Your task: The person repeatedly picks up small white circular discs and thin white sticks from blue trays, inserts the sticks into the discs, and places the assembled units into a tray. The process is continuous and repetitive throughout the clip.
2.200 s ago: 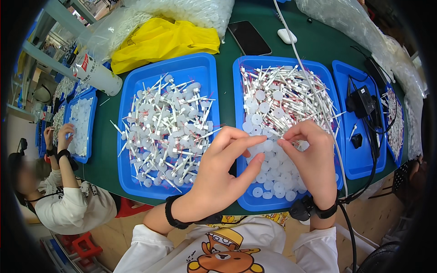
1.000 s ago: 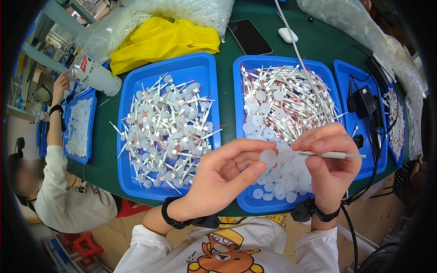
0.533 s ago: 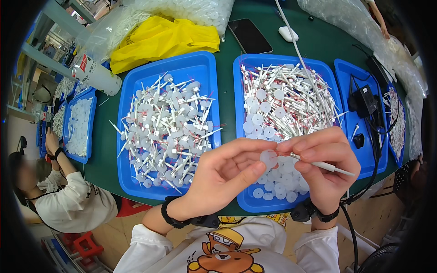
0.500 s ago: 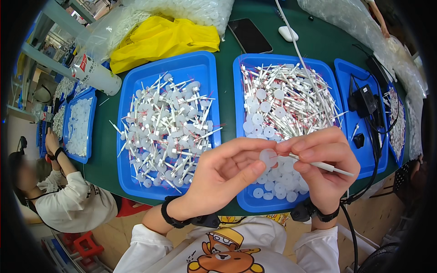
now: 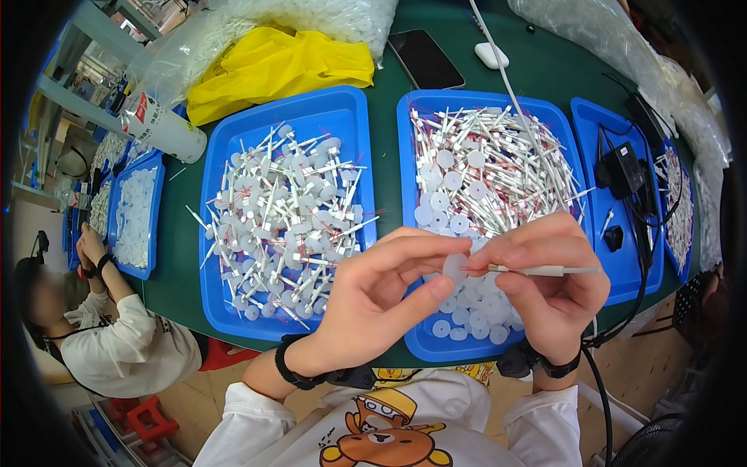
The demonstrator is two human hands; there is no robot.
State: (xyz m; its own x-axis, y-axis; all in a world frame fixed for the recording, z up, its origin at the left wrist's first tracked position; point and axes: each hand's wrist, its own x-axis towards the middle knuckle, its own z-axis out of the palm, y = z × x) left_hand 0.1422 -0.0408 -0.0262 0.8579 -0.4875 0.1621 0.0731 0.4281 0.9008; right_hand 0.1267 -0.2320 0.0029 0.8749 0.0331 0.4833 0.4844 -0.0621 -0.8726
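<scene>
- Left hand [image 5: 389, 300], 1: at the center of the frame, thumb and forefinger narrowed on the edge of a disc, other fingers loosely curled.
- Disc [image 5: 454, 269], 1: translucent white, tilted nearly edge-on, just right of center, above the lower part of the center-right tray [image 5: 422, 347].
- Right hand [image 5: 552, 272]: lower right of center, fingertips pinching a white stick [image 5: 548, 271], which lies nearly level, its thin end pointing to the right of the frame.
- Red wires [image 5: 474, 270]: fine, running from the stick's inner end toward the disc. From where I stand, I cannot tell whether any tip is in the hole.
- Handling, in my judgement: hold the disc by its rim, leaving its middle free; pinch the wires close to their tips, since such thin strands probably bend easily; line them up with the hole before pressing.
- Risk, as I judge it: 1 strand could fold back against the face; a light touch and a small turn of the disc should serve better than force.
- Supply: loose discs [image 5: 475, 311] and a stick pile [image 5: 498, 167], both in the center-right tray.
- Center-left tray [image 5: 342, 109]: heaped sticks and discs, on the green worktop [image 5: 387, 156].
</scene>
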